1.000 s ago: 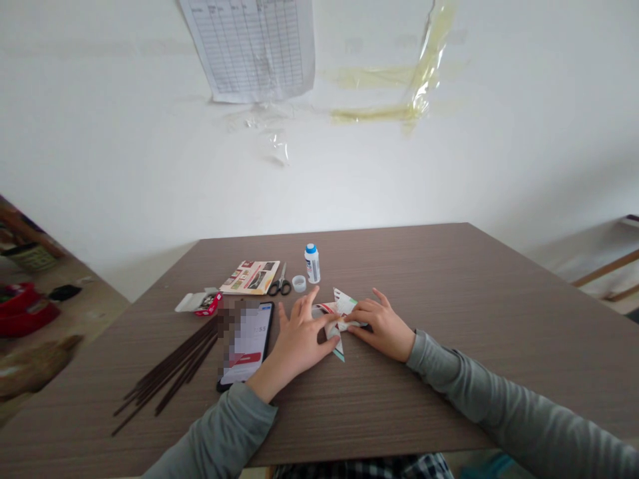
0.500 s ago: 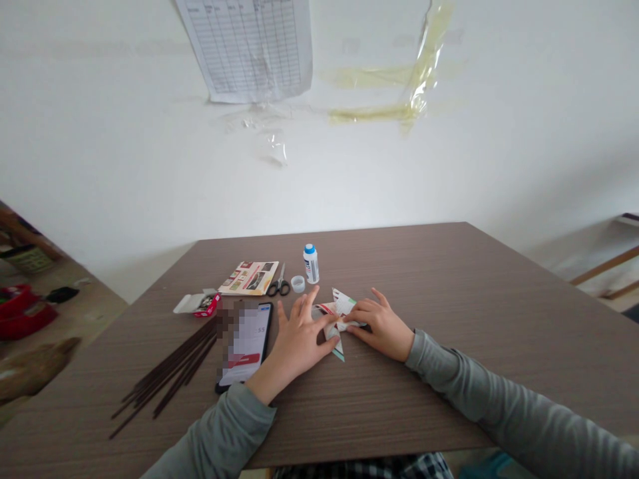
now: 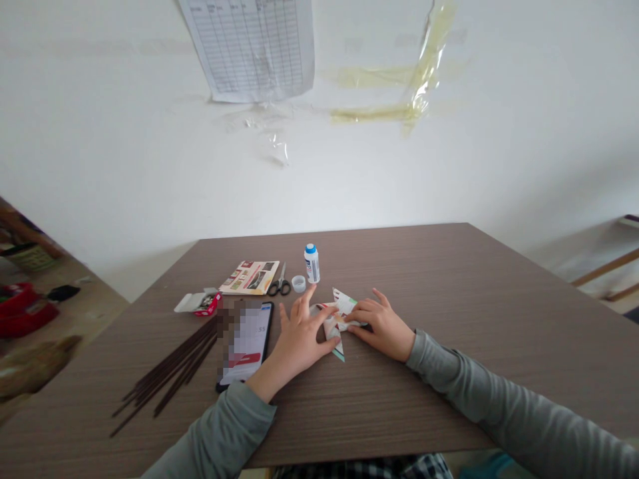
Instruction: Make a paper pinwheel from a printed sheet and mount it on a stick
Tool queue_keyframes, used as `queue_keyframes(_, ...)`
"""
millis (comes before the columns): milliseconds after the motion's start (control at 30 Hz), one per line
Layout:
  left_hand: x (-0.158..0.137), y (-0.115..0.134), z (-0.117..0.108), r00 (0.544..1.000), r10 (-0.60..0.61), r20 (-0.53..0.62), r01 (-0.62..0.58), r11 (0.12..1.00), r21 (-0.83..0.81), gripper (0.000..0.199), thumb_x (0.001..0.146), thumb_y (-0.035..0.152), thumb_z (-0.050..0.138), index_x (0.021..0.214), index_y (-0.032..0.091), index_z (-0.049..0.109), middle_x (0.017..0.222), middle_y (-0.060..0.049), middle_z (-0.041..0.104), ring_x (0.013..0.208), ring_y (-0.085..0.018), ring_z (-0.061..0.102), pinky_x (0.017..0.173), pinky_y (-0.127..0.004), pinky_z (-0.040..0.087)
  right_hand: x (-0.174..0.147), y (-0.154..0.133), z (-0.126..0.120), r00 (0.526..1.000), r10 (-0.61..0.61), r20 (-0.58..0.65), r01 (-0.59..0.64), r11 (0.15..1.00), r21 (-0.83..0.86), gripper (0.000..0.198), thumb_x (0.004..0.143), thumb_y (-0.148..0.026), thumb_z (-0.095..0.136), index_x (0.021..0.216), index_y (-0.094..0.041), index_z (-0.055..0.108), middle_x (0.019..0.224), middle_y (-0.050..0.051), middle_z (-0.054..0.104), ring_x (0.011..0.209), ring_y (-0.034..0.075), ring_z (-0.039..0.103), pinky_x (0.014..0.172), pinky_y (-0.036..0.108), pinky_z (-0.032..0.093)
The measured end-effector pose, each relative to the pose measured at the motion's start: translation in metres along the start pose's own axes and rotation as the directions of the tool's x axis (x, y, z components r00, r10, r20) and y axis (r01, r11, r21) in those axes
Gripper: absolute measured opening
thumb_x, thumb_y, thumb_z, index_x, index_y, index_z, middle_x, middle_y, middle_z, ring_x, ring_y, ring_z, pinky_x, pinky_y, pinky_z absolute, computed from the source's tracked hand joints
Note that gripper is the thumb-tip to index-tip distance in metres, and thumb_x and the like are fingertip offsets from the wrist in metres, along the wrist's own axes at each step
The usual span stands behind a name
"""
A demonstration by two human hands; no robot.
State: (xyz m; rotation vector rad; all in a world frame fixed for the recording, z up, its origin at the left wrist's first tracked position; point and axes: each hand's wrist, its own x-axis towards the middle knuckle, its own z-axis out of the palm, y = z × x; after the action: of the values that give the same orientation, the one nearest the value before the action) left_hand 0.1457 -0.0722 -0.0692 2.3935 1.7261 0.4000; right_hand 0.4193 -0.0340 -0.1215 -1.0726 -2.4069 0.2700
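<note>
A folded paper pinwheel (image 3: 343, 301) with pointed blades and printed patches lies on the table between my hands. My left hand (image 3: 298, 336) has its thumb and index finger on the pinwheel's left side, while its other fingers are raised and spread. From the right, my right hand (image 3: 383, 327) holds the paper near the centre with thumb and fingers, its little finger lifted. Both hands partly cover the pinwheel, so its middle is hard to make out. Just beyond stands a white glue bottle (image 3: 312, 265) with a blue cap.
Left of the bottle are a small translucent cap (image 3: 298, 284), scissors (image 3: 279, 286) and a printed booklet (image 3: 249, 277). Nearer me are an open red-and-white box (image 3: 202, 303), a phone (image 3: 249, 339) and several dark thin sticks (image 3: 170, 366). A white wall (image 3: 150, 153) backs the table.
My left index finger has shifted slightly up and away along the paper. My right hand stays in place on the pinwheel.
</note>
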Motion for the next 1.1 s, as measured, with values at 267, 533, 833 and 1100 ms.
queue_keyframes(267, -0.001, -0.003, -0.003, 0.999, -0.026, -0.031, 0.026, 1.0, 0.0, 0.067, 0.102, 0.027, 0.108, 0.166, 0.038, 0.091, 0.207, -0.02, 0.052, 0.189, -0.06, 0.052, 0.147, -0.104, 0.037, -0.002, 0.004, 0.004, 0.997, -0.066, -0.041, 0.066, 0.998, 0.013, 0.023, 0.127, -0.032, 0.082, 0.146, -0.035, 0.095, 0.13, 0.008, 0.097, 0.126, 0.032, 0.093, 0.153, 0.083, 0.045)
queue_keyframes(533, 0.002, -0.019, -0.009, 0.997, -0.074, -0.027, 0.075, 0.996, 0.041, 0.074, 0.099, 0.027, 0.112, 0.168, 0.04, 0.089, 0.207, -0.019, 0.051, 0.189, -0.061, 0.052, 0.149, -0.101, 0.037, 0.0, 0.019, 0.001, 0.99, -0.05, -0.132, 0.048, 0.999, -0.021, 0.036, 0.126, -0.019, 0.071, 0.152, -0.032, 0.091, 0.153, 0.014, 0.095, 0.142, 0.033, 0.091, 0.147, 0.071, 0.057)
queue_keyframes(833, 0.005, -0.024, -0.004, 0.988, -0.068, -0.14, 0.083, 0.991, 0.108, 0.058, 0.113, 0.013, 0.088, 0.164, 0.039, 0.091, 0.194, -0.017, 0.07, 0.181, -0.052, 0.065, 0.147, -0.095, 0.048, -0.002, 0.014, -0.003, 0.996, -0.019, 0.091, 0.029, 0.994, -0.11, 0.056, 0.116, -0.008, 0.065, 0.157, -0.034, 0.093, 0.163, 0.015, 0.091, 0.155, 0.037, 0.082, 0.152, 0.085, 0.044)
queue_keyframes(1100, 0.0, -0.01, -0.002, 0.995, -0.034, -0.094, 0.031, 0.999, -0.03, 0.044, 0.12, 0.023, 0.078, 0.16, 0.035, 0.09, 0.164, -0.011, 0.093, 0.162, -0.041, 0.082, 0.155, -0.085, 0.044, -0.003, 0.004, -0.004, 0.997, -0.041, 0.071, 0.049, 0.991, -0.126, 0.05, 0.121, -0.017, 0.069, 0.159, -0.039, 0.094, 0.147, 0.013, 0.09, 0.138, 0.037, 0.083, 0.149, 0.085, 0.047)
